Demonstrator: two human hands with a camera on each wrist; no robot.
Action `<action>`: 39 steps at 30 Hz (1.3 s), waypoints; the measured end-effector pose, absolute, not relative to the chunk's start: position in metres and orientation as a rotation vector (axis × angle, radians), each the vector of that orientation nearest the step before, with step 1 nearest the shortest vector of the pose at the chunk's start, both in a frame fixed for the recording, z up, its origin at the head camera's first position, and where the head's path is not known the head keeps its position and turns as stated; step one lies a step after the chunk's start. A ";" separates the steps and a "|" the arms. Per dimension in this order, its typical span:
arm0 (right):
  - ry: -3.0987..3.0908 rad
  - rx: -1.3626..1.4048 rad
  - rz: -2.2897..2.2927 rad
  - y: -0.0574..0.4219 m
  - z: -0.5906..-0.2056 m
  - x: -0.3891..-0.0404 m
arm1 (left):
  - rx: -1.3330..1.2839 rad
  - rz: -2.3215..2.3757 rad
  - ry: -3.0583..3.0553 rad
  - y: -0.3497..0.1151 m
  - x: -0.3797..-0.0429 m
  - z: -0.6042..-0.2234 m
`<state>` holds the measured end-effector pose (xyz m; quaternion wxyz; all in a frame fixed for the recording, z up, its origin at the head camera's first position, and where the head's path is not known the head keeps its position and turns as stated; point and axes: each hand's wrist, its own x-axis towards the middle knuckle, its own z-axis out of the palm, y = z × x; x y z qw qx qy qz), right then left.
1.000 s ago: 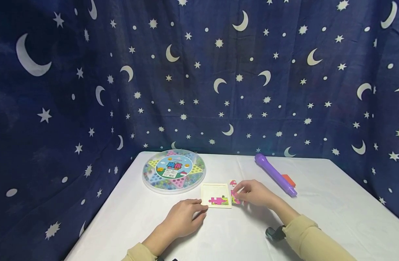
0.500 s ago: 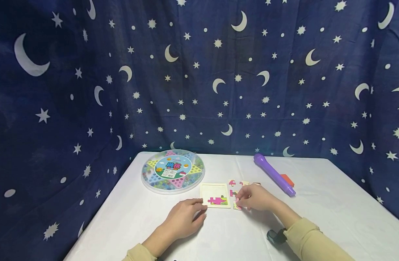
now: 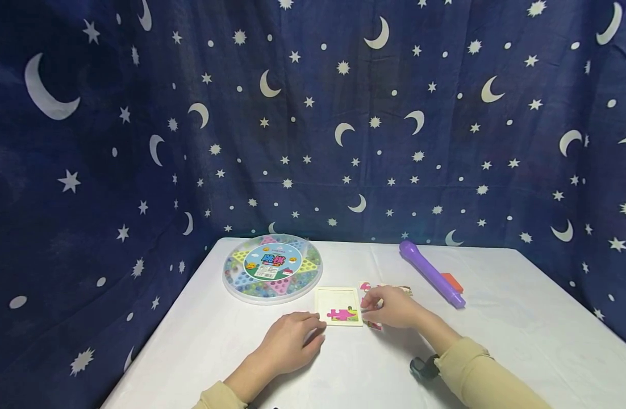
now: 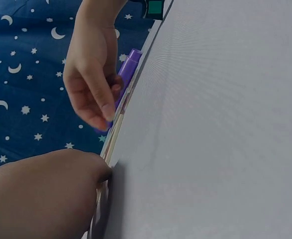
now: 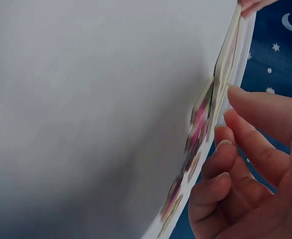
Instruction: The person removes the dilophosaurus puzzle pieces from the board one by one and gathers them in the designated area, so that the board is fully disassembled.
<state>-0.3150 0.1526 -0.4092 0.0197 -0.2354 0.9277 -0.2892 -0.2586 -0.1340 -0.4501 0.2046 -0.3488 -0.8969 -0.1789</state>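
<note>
A square pale puzzle frame [image 3: 338, 291] lies on the white table, with pink and green jigsaw pieces [image 3: 342, 314] joined along its lower right. My left hand [image 3: 289, 341] rests at the frame's lower left corner, fingers extended and fingertips on its edge. Just right of the frame, my right hand [image 3: 392, 307] is over loose jigsaw pieces [image 3: 365, 286], partly hiding them. In the right wrist view, the right thumb and forefinger are bent toward each other with a gap between the tips, next to the frame's edge [image 5: 224, 74]. Nothing shows between them.
Behind the left hand lies a round, clear-lidded Chinese checkers set [image 3: 272, 268] with coloured marbles. A purple microphone-shaped stick [image 3: 432, 274] and an orange flat piece [image 3: 453, 282] lie at the right. A navy star-and-moon curtain [image 3: 374, 142] hangs behind the table.
My right hand shifts over the loose pieces, first toward me, then back left to the frame's right edge. A piece near its fingertips has shifted. My left hand stays on the frame's corner.
</note>
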 end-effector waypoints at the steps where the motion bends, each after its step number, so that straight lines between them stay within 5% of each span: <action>1: 2.872 -0.754 -0.898 0.150 -0.410 -0.315 | -0.973 -0.499 -2.500 -0.134 -0.259 -0.451; 39: 2.912 -0.788 -0.626 0.093 -0.406 -0.317 | -0.977 -0.478 -2.476 -0.135 -0.260 -0.451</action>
